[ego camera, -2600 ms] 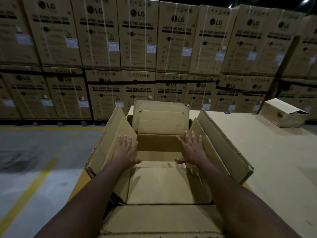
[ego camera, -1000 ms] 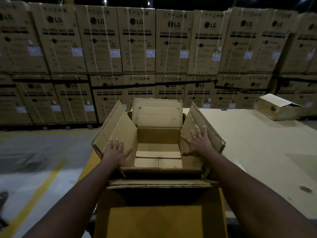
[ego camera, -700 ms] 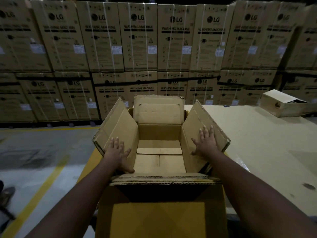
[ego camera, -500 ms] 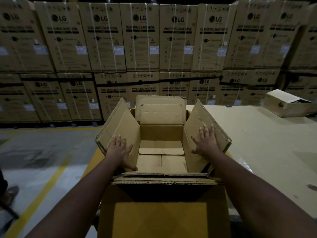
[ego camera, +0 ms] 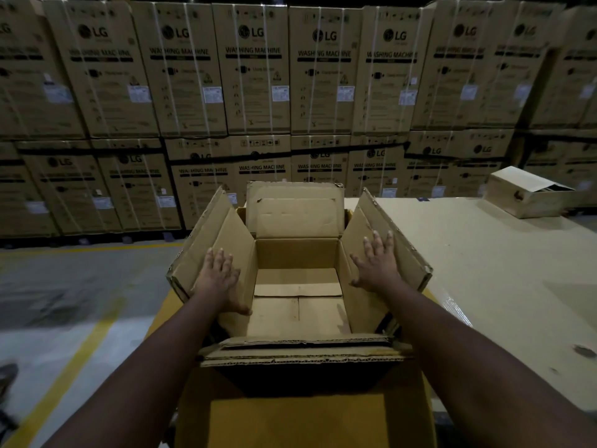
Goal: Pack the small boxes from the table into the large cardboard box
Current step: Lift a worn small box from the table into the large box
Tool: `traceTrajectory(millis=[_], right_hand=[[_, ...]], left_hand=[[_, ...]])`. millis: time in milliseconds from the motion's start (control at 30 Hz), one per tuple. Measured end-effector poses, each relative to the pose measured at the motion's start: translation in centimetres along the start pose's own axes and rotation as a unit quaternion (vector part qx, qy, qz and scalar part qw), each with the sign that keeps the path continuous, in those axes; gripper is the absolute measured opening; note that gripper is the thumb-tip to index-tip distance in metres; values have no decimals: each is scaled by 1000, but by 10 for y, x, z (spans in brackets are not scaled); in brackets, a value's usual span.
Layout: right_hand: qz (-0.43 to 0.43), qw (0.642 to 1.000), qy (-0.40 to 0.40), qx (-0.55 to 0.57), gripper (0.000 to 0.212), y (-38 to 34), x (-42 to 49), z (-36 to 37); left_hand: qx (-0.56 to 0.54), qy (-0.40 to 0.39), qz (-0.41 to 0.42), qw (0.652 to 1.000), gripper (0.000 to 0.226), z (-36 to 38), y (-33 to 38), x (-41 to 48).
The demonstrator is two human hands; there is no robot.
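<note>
I'm looking down into the large cardboard box (ego camera: 297, 299), sitting open at the near left corner of the table (ego camera: 484, 270), nothing lying on its folded bottom. The left hand (ego camera: 219, 279) is pressing flat on the left flap (ego camera: 210, 240), the right hand (ego camera: 376, 265) flat on the right flap (ego camera: 397, 240); both are spread, gripping nothing. The far flap (ego camera: 295, 210) is standing upright. Compared with half a second ago, the flaps are splaying a touch wider and I'm seeing more of the floor inside. One small box (ego camera: 529, 192) is sitting well apart at the table's far right edge, before stacked washing-machine cartons (ego camera: 255, 69).
</note>
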State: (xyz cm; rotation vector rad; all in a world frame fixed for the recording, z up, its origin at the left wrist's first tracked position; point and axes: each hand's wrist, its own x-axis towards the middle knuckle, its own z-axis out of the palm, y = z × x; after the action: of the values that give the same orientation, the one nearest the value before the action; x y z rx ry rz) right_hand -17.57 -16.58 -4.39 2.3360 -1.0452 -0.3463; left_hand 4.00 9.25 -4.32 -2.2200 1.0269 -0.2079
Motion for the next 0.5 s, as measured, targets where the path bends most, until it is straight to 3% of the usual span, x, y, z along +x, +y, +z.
traceTrajectory(millis=[367,500], right_hand=[[-9,1000,11,-21,86,-2,25,-15],[1,997,-31,-68,85,11,27,-2]], left_hand=[[-20,55,13,998,113,-31,18,48],[-5,20,-13,1000,108,-30,20,48]])
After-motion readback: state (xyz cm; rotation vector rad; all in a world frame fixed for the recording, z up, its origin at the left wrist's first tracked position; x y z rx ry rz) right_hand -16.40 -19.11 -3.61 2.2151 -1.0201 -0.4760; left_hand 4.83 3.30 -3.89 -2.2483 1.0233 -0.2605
